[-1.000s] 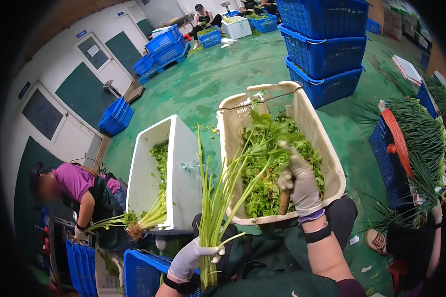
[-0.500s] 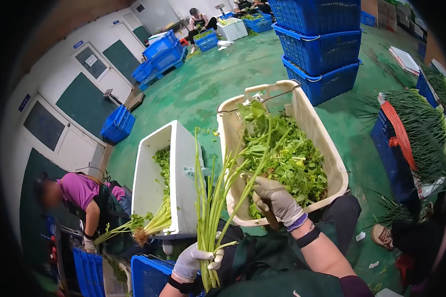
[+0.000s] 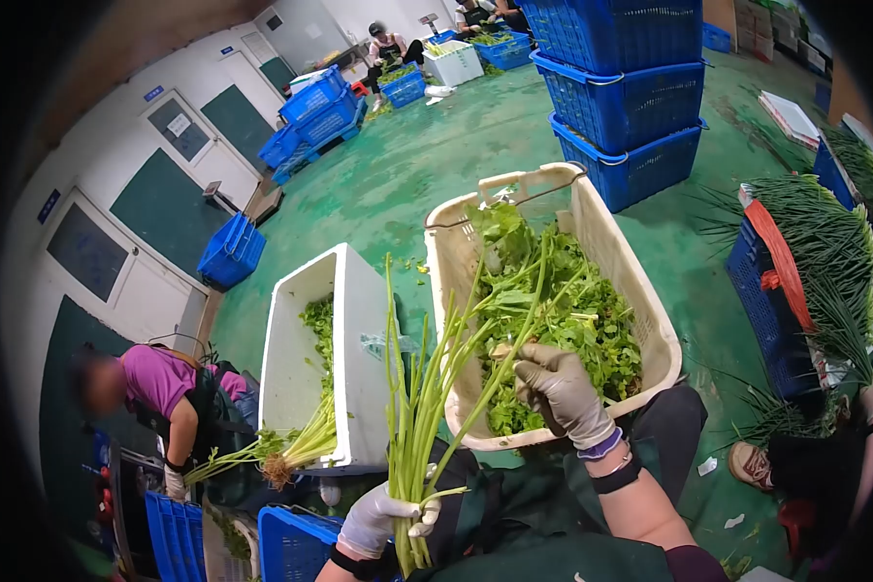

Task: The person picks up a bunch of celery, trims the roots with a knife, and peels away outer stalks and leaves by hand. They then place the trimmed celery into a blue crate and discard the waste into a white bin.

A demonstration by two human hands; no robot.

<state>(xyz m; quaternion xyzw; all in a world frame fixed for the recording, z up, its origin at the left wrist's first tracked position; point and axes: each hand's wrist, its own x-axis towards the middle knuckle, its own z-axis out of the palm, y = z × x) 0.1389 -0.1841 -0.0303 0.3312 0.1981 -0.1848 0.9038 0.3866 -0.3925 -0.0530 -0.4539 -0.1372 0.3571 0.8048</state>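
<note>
A bunch of long green celery stalks [image 3: 419,417] stands upright in my gloved left hand [image 3: 390,514], whose fingers wrap round its lower end. My gloved right hand [image 3: 563,393] is at the upper part of the bunch, over the near side of a cream plastic crate [image 3: 664,335]. Its fingers are curled in with the thumb against a stalk; what they pinch is hidden. Loose celery leaves [image 3: 592,339] fill much of the crate. To the left, a white foam box [image 3: 367,339] holds more celery [image 3: 310,432], with roots at its near end.
Blue crates [image 3: 630,107] are stacked beyond the cream crate. At right, another blue crate [image 3: 761,301] carries green onions [image 3: 815,252], with a person's hands beside it. A co-worker in purple [image 3: 165,378] bends at left near a blue crate [image 3: 296,543]. More people sit far back.
My right hand has moved slightly right and its fingers have curled in more. My left hand keeps its hold on the celery. The hands by the green onions have come into view.
</note>
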